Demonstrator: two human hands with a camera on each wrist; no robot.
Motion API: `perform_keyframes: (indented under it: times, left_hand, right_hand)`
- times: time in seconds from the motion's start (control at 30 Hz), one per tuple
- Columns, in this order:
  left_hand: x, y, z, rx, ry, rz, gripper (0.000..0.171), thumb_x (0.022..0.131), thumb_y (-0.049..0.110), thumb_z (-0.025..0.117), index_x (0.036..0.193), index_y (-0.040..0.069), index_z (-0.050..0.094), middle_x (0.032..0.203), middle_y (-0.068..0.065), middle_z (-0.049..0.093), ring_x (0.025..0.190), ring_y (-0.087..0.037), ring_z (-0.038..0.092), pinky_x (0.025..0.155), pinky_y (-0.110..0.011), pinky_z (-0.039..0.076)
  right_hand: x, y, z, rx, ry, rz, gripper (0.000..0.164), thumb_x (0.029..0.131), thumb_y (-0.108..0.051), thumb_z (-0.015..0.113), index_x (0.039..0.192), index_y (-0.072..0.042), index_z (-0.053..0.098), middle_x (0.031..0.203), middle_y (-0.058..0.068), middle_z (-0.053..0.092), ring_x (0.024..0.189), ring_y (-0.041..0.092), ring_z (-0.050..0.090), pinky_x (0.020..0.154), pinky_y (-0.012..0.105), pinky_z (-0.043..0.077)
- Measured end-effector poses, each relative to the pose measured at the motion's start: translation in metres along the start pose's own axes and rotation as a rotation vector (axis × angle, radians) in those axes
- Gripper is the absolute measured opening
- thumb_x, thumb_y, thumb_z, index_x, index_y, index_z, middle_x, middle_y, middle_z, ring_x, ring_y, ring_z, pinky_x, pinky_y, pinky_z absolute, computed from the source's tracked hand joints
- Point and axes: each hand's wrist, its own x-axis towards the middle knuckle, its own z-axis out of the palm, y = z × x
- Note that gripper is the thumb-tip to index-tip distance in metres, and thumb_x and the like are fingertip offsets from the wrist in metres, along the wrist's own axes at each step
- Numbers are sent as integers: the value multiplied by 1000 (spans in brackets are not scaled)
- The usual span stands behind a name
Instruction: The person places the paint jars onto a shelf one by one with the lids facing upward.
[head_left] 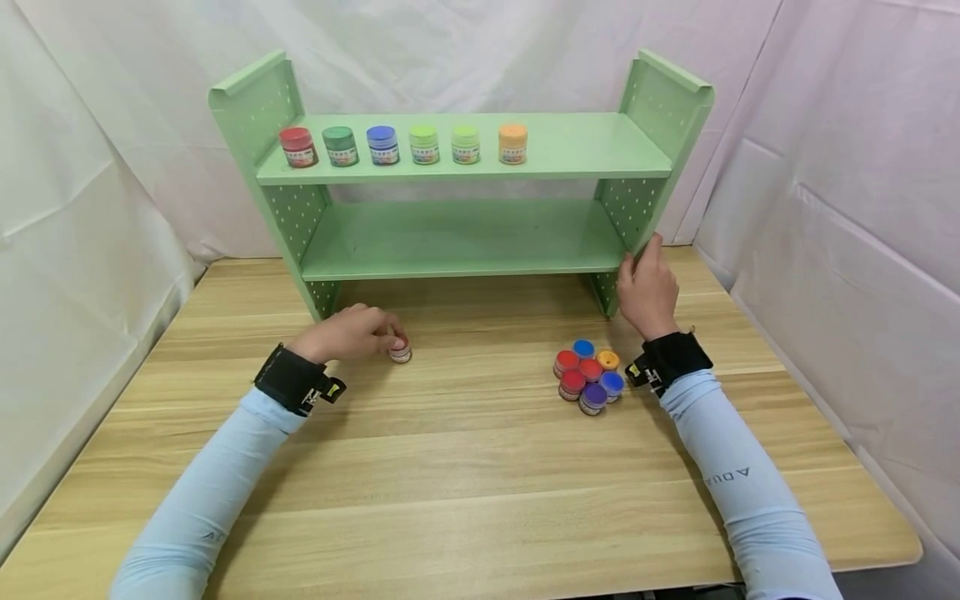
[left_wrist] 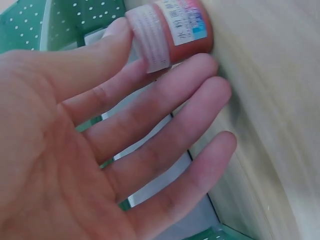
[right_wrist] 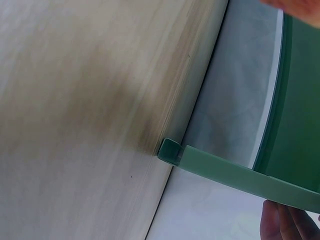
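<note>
A green shelf (head_left: pixel 465 237) stands on the table (head_left: pixel 450 475); in front of it, toward its left end, the left hand (head_left: pixel 348 335) pinches a small red jar (head_left: pixel 402 354) by its ribbed lid between thumb and index finger, the other three fingers extended; whether that jar touches the table, I cannot tell; the right hand (head_left: pixel 649 293) grips the shelf's right side panel, its fingers curled round the front edge near the lower board.

In front of the shelf's right end sits a close cluster of seven jars (head_left: pixel 591 369), with red, blue, purple and yellow-orange lids; on the shelf's upper board, from its left end past the middle, stand six upright jars: a red one (head_left: pixel 298 147), a dark green one (head_left: pixel 341 147), a blue one (head_left: pixel 382 146), two light green ones (head_left: pixel 424 145) and an orange one (head_left: pixel 513 144); a wider gap precedes the orange one.
</note>
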Motion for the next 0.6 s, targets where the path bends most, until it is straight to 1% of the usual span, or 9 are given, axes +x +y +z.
perform_keyframes:
  times: [0.07, 0.17, 0.23, 0.3, 0.37, 0.43, 0.6]
  left_hand:
    - [1, 1, 1, 7, 10, -6, 18, 101, 27, 66, 111, 16, 77, 93, 4, 74, 79, -11, 60, 73, -31, 49]
    - [1, 3, 3, 15, 15, -22, 26, 95, 32, 75, 114, 15, 74, 90, 4, 72, 77, -12, 58, 72, -31, 48]
    - [1, 4, 4, 26, 21, -22, 29, 89, 33, 81, 111, 15, 74, 86, 4, 70, 76, -12, 58, 71, -31, 48]
    - [1, 6, 6, 40, 35, -12, 27, 86, 31, 84, 105, 17, 73, 84, 5, 69, 76, -12, 59, 71, -32, 49]
    - [2, 7, 8, 56, 52, 13, 20, 85, 28, 85, 99, 18, 73, 83, 7, 69, 76, -11, 61, 73, -32, 50]
    - [3, 8, 11, 58, 61, 29, 17, 86, 25, 84, 98, 20, 72, 84, 8, 70, 76, -10, 62, 74, -33, 51]
    - [7, 10, 15, 75, 68, 51, 23, 83, 24, 86, 100, 20, 72, 85, 8, 71, 78, -8, 66, 75, -34, 54]
  right_hand:
    - [1, 1, 1, 2, 1, 2, 42, 107, -25, 40, 138, 4, 40, 111, 36, 65, 83, 55, 65, 66, 66, 47]
    - [1, 1, 0, 10, 3, 0, 43, 107, -24, 40, 138, 5, 40, 111, 36, 64, 85, 56, 65, 67, 66, 46]
    - [1, 0, 0, 11, 4, -1, 43, 107, -24, 40, 137, 5, 41, 110, 36, 64, 86, 56, 65, 67, 67, 46]
    - [1, -1, 0, 11, 6, -2, 43, 107, -24, 39, 138, 6, 41, 110, 36, 64, 87, 56, 65, 68, 67, 46]
    - [1, 0, 1, 9, 4, -1, 43, 107, -25, 39, 138, 5, 41, 110, 36, 64, 87, 56, 65, 68, 67, 46]
    - [1, 0, 1, 9, 1, 0, 43, 107, -25, 39, 138, 5, 41, 110, 36, 64, 87, 56, 65, 68, 67, 46]
    - [0, 0, -1, 14, 1, -3, 44, 107, -24, 39, 139, 5, 40, 112, 36, 64, 86, 55, 65, 68, 66, 46]
